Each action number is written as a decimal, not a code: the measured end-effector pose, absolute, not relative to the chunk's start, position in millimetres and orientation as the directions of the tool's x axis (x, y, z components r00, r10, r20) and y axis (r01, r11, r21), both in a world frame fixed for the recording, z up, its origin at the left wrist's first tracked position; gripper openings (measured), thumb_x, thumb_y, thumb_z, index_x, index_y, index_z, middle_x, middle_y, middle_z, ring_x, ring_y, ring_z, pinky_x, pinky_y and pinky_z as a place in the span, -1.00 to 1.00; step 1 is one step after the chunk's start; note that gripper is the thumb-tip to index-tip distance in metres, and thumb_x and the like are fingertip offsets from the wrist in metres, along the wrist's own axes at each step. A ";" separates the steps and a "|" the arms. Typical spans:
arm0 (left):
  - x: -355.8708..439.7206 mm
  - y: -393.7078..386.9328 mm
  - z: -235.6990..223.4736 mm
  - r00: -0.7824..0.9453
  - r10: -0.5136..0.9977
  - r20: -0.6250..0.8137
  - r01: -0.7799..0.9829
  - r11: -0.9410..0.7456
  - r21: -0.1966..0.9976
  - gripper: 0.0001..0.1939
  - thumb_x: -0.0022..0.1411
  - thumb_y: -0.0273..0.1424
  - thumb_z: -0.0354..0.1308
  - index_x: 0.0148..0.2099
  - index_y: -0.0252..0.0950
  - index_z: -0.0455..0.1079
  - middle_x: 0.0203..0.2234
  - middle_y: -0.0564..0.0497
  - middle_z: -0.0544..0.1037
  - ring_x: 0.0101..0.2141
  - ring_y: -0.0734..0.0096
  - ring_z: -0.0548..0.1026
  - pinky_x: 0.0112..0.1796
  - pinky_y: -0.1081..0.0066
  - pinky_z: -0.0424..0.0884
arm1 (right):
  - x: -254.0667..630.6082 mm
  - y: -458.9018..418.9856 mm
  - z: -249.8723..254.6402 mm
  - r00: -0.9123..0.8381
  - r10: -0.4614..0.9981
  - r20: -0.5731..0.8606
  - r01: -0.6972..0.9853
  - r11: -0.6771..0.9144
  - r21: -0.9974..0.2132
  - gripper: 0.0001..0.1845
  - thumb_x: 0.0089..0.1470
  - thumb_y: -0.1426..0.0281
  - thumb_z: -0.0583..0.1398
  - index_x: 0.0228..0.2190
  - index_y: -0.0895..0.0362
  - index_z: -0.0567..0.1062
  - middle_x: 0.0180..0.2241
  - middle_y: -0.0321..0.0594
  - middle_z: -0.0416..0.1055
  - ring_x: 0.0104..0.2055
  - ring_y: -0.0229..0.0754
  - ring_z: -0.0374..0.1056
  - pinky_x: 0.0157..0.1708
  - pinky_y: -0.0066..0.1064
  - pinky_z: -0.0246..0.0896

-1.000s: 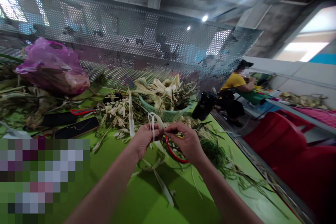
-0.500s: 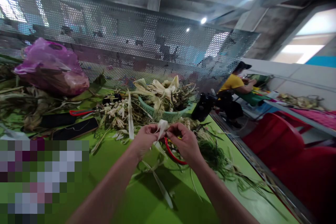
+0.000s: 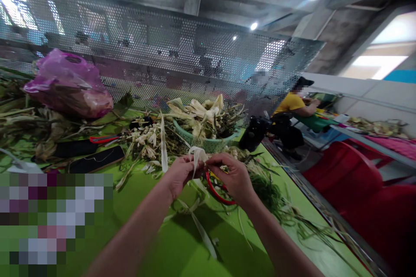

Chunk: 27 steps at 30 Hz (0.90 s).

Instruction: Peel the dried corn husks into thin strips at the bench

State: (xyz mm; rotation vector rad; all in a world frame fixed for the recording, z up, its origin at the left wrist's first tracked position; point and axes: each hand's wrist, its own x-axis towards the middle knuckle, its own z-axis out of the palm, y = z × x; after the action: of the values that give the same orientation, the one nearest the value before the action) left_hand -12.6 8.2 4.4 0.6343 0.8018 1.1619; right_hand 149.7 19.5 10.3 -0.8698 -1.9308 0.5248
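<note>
Over the green table, my left hand (image 3: 181, 174) pinches a pale dried husk strip (image 3: 198, 154) that loops up above its fingertips. The fingertips of my right hand (image 3: 233, 176) are closed on the same strip, close against the left fingers. Exactly how the strip runs between the fingers is hidden. Beneath my right hand lies a red curved handle (image 3: 218, 194), partly covered. Below both hands, a knotted piece of husk (image 3: 203, 231) with a long pale tail rests on the table (image 3: 156, 242).
Behind my hands stands a green basket (image 3: 212, 143) heaped with dried husks. A purple plastic bag (image 3: 69, 84), a dark phone (image 3: 97, 159) and a red-edged cutter (image 3: 104, 139) lie left. Green fibres (image 3: 268, 190) lie right. Red chairs (image 3: 344, 173) and a seated person (image 3: 290, 104) are beyond.
The strip's tall open loop has folded down into a smaller, wider bend over my left fingers. Both hands stay close together in nearly the same place.
</note>
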 end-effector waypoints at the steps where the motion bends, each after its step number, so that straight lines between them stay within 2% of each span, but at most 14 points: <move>1: -12.3 7.8 5.0 0.197 0.955 -0.223 -0.544 0.295 0.785 -0.82 -0.24 -0.48 0.38 -0.54 -0.38 0.43 -0.64 0.05 0.46 -0.61 0.59 0.37 -0.51 0.55 0.28 | 149.8 19.4 11.5 -0.327 0.745 0.582 0.373 0.668 -0.645 -0.91 0.03 0.49 0.19 -0.42 0.09 0.51 -0.41 -0.23 0.45 -0.33 -0.18 0.38 -0.28 -0.35 0.26; 5: -11.9 8.5 3.2 0.214 0.955 -0.204 -0.520 0.288 0.805 -0.82 -0.23 -0.47 0.38 -0.53 -0.38 0.44 -0.63 0.03 0.47 -0.59 0.58 0.39 -0.50 0.55 0.28 | 149.9 18.7 13.3 -0.335 0.743 0.580 0.457 0.666 -0.589 -0.93 0.02 0.48 0.19 -0.43 0.09 0.49 -0.42 -0.22 0.46 -0.35 -0.16 0.36 -0.29 -0.34 0.26; 8: -11.9 9.6 1.4 0.196 0.965 -0.176 -0.491 0.252 0.834 -0.82 -0.22 -0.44 0.38 -0.51 -0.39 0.47 -0.61 0.01 0.49 -0.58 0.58 0.39 -0.47 0.53 0.29 | 149.6 18.3 11.6 -0.317 0.768 0.556 0.500 0.634 -0.590 -0.95 0.02 0.46 0.19 -0.42 0.10 0.48 -0.42 -0.24 0.45 -0.36 -0.17 0.35 -0.29 -0.35 0.25; 12: -12.3 8.8 2.4 0.198 0.961 -0.192 -0.489 0.266 0.831 -0.80 -0.23 -0.41 0.38 -0.51 -0.39 0.46 -0.63 0.03 0.47 -0.59 0.58 0.37 -0.46 0.53 0.27 | 148.4 17.7 10.1 -0.321 0.771 0.551 0.488 0.633 -0.601 -0.96 0.05 0.46 0.18 -0.40 0.10 0.45 -0.41 -0.25 0.42 -0.35 -0.19 0.34 -0.30 -0.38 0.23; 17: -11.8 7.1 1.1 0.221 0.952 -0.211 -0.550 0.301 0.779 -0.79 -0.23 -0.41 0.37 -0.51 -0.39 0.43 -0.65 0.06 0.44 -0.60 0.60 0.35 -0.50 0.55 0.23 | 148.2 17.4 12.6 -0.393 0.694 0.604 0.417 0.720 -0.556 -0.90 0.07 0.48 0.17 -0.35 0.07 0.49 -0.36 -0.23 0.41 -0.28 -0.17 0.35 -0.25 -0.36 0.24; 22: -10.8 7.3 -0.9 0.244 0.948 -0.206 -0.553 0.310 0.773 -0.80 -0.19 -0.41 0.36 -0.48 -0.39 0.44 -0.62 0.02 0.45 -0.59 0.59 0.35 -0.49 0.54 0.24 | 150.0 16.2 14.9 -0.400 0.685 0.609 0.458 0.725 -0.515 -0.91 0.06 0.47 0.20 -0.39 0.05 0.49 -0.37 -0.23 0.42 -0.29 -0.15 0.35 -0.26 -0.35 0.24; 27: -9.5 6.2 5.2 0.211 0.958 -0.192 -0.523 0.277 0.806 -0.77 -0.23 -0.38 0.39 -0.52 -0.39 0.44 -0.64 0.04 0.44 -0.59 0.58 0.34 -0.45 0.52 0.25 | 149.3 17.0 13.6 -0.368 0.716 0.593 0.476 0.693 -0.541 -0.94 0.04 0.48 0.20 -0.43 0.08 0.47 -0.39 -0.23 0.41 -0.32 -0.17 0.34 -0.28 -0.37 0.23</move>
State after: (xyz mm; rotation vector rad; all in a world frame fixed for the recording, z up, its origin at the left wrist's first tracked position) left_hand -9.5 6.2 5.2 0.6777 0.7875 1.1458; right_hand 149.3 17.0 13.6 -0.9133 -2.0360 0.3511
